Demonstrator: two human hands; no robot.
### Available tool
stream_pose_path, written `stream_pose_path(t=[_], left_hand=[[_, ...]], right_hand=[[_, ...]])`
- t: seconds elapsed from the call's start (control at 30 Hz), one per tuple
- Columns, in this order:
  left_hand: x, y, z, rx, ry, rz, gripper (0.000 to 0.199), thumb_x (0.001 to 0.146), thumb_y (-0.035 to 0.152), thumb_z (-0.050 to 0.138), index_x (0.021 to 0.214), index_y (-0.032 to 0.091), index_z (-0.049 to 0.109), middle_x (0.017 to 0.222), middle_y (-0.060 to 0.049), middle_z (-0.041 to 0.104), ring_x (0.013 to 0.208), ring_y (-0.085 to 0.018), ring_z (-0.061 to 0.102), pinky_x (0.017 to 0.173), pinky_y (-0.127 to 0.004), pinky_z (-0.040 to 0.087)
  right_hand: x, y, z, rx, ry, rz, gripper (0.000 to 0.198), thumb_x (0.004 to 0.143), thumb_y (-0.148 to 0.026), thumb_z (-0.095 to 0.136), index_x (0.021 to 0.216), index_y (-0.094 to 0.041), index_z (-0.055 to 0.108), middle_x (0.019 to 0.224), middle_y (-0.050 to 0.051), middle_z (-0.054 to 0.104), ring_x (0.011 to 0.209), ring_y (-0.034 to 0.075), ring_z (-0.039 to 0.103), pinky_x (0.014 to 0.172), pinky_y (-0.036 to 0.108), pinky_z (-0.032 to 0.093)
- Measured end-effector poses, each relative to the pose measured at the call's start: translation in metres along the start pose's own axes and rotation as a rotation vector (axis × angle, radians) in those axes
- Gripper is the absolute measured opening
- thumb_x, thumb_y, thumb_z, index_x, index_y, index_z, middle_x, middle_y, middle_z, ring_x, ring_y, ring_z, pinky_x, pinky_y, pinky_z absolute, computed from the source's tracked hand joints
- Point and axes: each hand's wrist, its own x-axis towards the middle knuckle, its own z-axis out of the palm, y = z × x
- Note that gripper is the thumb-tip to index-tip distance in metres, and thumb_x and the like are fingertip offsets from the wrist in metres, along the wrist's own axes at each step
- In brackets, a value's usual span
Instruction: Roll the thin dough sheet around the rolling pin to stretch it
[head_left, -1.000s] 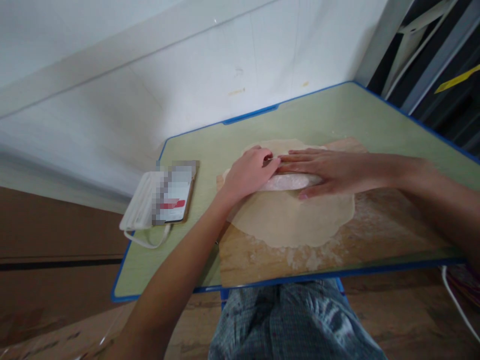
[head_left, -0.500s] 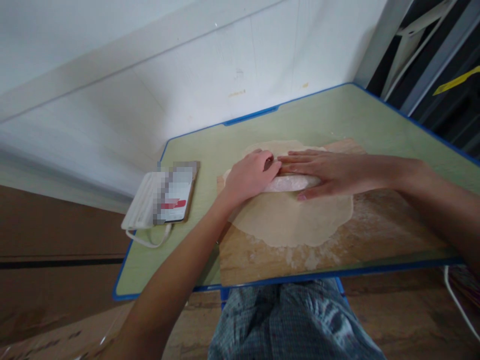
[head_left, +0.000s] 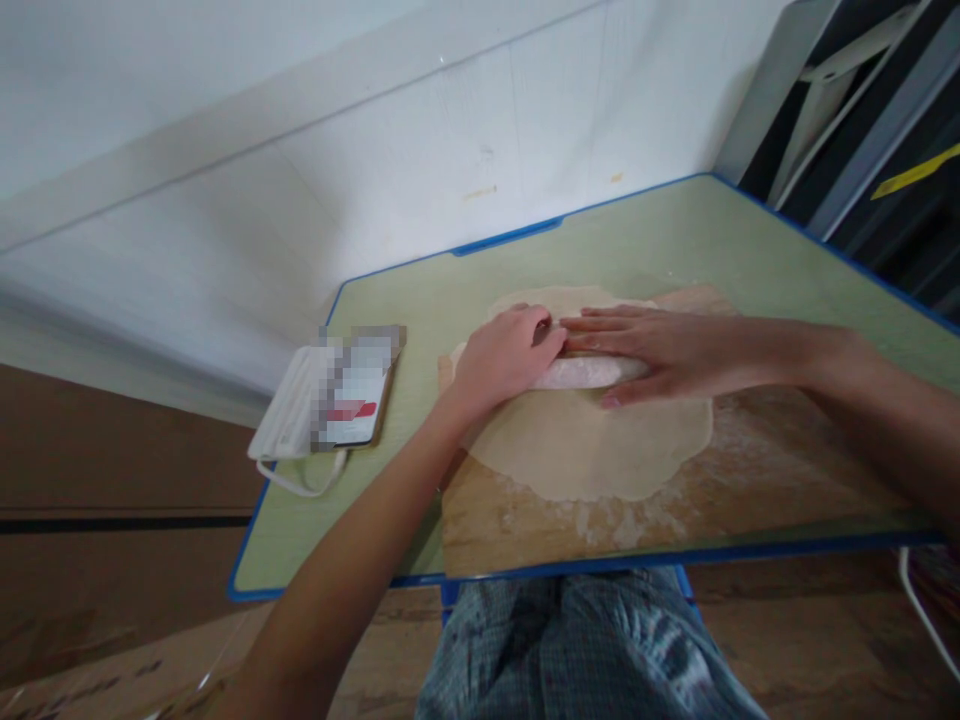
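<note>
A wide, thin sheet of dough [head_left: 592,450] lies on a floured wooden board [head_left: 510,540]. Across its upper part rests a short rolling pin [head_left: 592,373], white with flour; whether dough is wrapped round it I cannot tell. My left hand [head_left: 506,350] is curled over the pin's left end, closed on it. From the right, my right hand [head_left: 645,345] lies across the pin, fingers stretched leftward along its far side and thumb on the near side, against the dough. The tips of both hands nearly meet. Both ends of the pin are hidden under the hands.
The green table [head_left: 660,230] has a blue rim. To the left lie a phone [head_left: 364,390] and a white face mask [head_left: 292,400] with a loop hanging toward the edge. A white wall [head_left: 450,130] stands behind; a white cable [head_left: 919,600] hangs at lower right.
The whole view has shifted slightly down and to the right. Hands, pin and dough keep nearly the same places relative to one another.
</note>
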Motion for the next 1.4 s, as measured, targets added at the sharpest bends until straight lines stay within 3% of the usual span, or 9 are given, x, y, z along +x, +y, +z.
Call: stream_pose_path(t=[0.57,1.0,1.4], left_hand=[[0.0041,-0.0013,0.0011,-0.021,0.004,-0.016,0.03,0.089,0.033,0.038,0.086,0.016,0.063,0.092,-0.006,0.066,0.082,-0.017,0.058,0.072,-0.028,0.043],[0.001,0.0034,-0.0016,-0.012,0.008,-0.019,0.03,0.09,0.031,0.038,0.086,0.015,0.063,0.093,-0.008,0.066,0.082,-0.019,0.059,0.072,-0.03,0.043],[0.0037,0.0011,0.0014,-0.028,0.037,-0.007,0.028,0.09,0.03,0.041,0.084,0.015,0.063,0.091,-0.007,0.066,0.082,-0.018,0.058,0.072,-0.028,0.042]], right_hand=[[0.0012,-0.0016,-0.0024,0.013,-0.024,-0.005,0.073,0.081,-0.058,0.05,0.141,-0.023,0.031,0.148,0.009,0.032,0.137,0.028,0.024,0.109,0.055,0.022],[-0.001,-0.0015,-0.0028,0.028,-0.006,-0.051,0.07,0.082,-0.052,0.051,0.143,-0.03,0.026,0.149,0.003,0.03,0.136,0.028,0.024,0.11,0.055,0.02],[-0.0021,-0.0031,-0.0053,0.096,-0.013,-0.006,0.069,0.081,-0.051,0.054,0.142,-0.034,0.028,0.149,-0.003,0.028,0.137,0.029,0.024,0.113,0.052,0.018]])
